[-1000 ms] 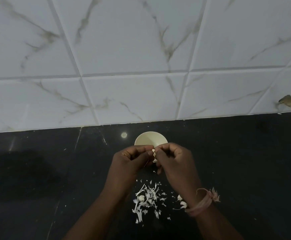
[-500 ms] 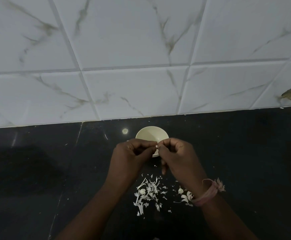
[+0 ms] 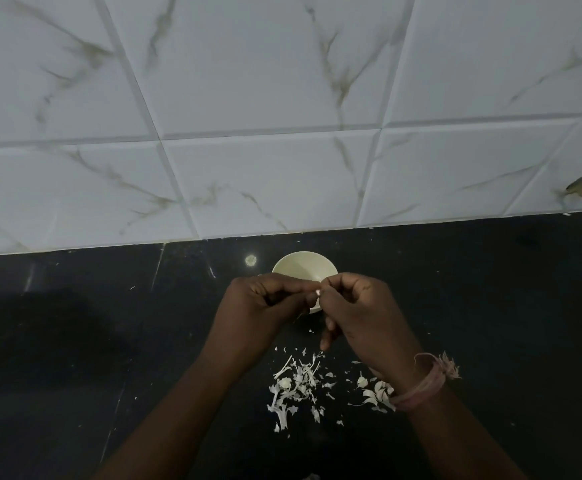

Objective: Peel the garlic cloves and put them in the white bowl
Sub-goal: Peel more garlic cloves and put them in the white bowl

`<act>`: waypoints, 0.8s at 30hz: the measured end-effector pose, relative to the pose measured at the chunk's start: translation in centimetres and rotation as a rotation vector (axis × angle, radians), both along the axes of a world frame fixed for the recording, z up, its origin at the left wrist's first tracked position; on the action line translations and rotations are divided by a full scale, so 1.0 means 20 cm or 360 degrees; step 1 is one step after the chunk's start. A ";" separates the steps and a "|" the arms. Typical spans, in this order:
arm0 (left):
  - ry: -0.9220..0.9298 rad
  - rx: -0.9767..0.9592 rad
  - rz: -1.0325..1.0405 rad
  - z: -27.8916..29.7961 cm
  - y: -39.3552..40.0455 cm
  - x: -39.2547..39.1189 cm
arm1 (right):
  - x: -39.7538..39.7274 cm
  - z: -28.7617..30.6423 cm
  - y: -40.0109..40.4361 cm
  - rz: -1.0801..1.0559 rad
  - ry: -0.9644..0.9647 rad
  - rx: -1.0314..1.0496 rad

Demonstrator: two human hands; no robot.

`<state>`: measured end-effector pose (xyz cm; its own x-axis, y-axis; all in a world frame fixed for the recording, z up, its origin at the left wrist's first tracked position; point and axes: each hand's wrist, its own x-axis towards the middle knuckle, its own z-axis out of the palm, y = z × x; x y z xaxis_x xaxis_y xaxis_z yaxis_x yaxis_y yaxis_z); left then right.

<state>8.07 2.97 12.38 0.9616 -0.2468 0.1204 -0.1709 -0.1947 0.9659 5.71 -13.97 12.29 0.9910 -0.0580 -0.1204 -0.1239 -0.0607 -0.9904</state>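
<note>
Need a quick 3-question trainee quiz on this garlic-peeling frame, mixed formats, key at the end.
1. True or false: the white bowl stands between the hands and the tiled wall.
2. The garlic clove is: A) lying in the bowl B) pinched between the left hand and right hand C) lying on the counter.
3. Fill in: the peel scraps lie on the black ____, nearer the person than the bowl.

Key: 1 true; 2 B; 3 counter.

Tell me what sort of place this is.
Probably a home kitchen: a black stone countertop against marble-look wall tiles, with a white bowl and garlic peels on it.
</note>
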 end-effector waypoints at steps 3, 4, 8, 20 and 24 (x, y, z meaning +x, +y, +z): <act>0.0139 -0.0158 0.0066 -0.03 -0.01 0.00 | 0.01 0.01 0.02 -0.0024 0.0016 0.0066; 0.0177 -0.0209 0.0109 -0.05 -0.02 -0.01 | 0.01 0.02 0.03 -0.0044 0.0026 0.0094; 0.0315 -0.0367 0.0158 -0.12 -0.05 -0.04 | 0.00 -0.01 0.05 -0.0123 0.0064 0.0060; 0.0928 -0.1260 0.0214 -0.19 -0.10 -0.08 | -0.04 -0.07 0.07 -0.0188 0.0132 0.0109; 0.1081 -0.1434 0.0261 -0.20 -0.12 -0.09 | -0.06 -0.11 0.08 -0.0197 0.0185 0.0236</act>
<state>6.35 0.63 8.28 0.9083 -0.1998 -0.3676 0.4044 0.6448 0.6486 4.43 -12.34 10.05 0.9565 -0.1512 -0.2496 -0.2352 0.1073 -0.9660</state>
